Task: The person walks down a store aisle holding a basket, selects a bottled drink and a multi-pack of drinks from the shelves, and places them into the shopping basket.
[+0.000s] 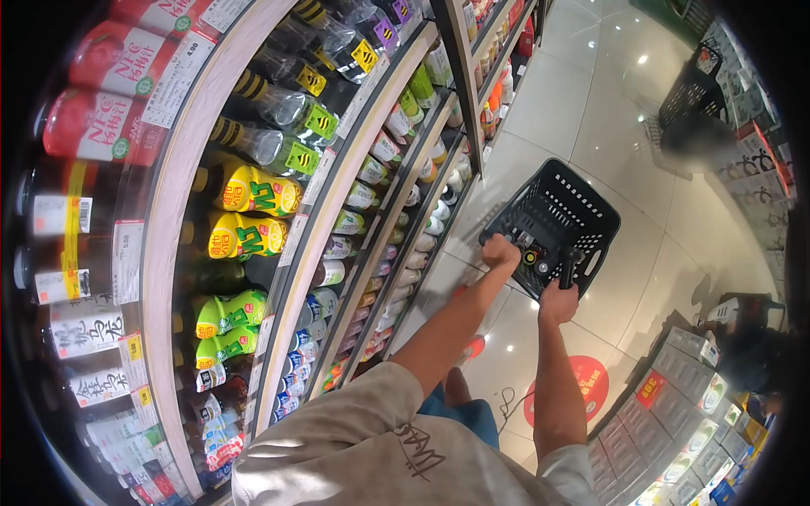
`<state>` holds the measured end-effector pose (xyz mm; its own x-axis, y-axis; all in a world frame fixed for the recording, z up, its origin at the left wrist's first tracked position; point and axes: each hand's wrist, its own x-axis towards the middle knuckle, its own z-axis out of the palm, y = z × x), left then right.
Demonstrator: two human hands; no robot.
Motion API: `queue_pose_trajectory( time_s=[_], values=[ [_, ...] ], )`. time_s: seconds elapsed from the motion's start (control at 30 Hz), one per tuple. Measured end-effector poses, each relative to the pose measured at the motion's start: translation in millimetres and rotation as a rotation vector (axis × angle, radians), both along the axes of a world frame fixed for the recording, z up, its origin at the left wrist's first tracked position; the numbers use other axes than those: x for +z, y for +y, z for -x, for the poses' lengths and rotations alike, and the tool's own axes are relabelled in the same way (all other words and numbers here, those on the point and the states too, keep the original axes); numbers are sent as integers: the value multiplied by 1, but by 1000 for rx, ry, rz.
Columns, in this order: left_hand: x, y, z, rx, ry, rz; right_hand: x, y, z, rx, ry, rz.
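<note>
A black plastic shopping basket (pixel 601 209) with slotted walls is in front of me, tilted in the view over the tiled floor. My left hand (pixel 499 251) is closed around a dark handle at the basket's left side. Around another black handle (pixel 570 265), at the near right side, my right hand (pixel 558 302) is wrapped. Between the two hands, several small dark items, bottle-like with round caps (pixel 530 256), lie in the basket's near end. Their exact kind is hard to make out.
Drink shelves (pixel 291 244) line my left, holding yellow bottles (pixel 253 188), green bottles (pixel 228 346) and red cartons (pixel 101 126). More black baskets (pixel 693 88) stand at the upper right. Stacked boxes (pixel 650 413) are at the lower right. A red floor sticker (pixel 582 390) lies beside my feet.
</note>
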<state>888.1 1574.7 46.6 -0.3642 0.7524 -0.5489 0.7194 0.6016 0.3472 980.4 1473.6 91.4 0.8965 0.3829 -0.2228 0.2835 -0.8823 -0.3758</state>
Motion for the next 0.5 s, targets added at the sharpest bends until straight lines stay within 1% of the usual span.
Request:
queue_pose_trajectory(
  time_s=[0.23,0.37,0.5],
  values=[
    [8,21,-4,-7,-35,25,-2,21,-6,-19,17,23],
    [14,32,-7,-19,-26,-22,3,33,-5,-26,14,37],
    [9,48,-11,-16,-34,-4,-1,49,-10,-50,50,78]
  ],
)
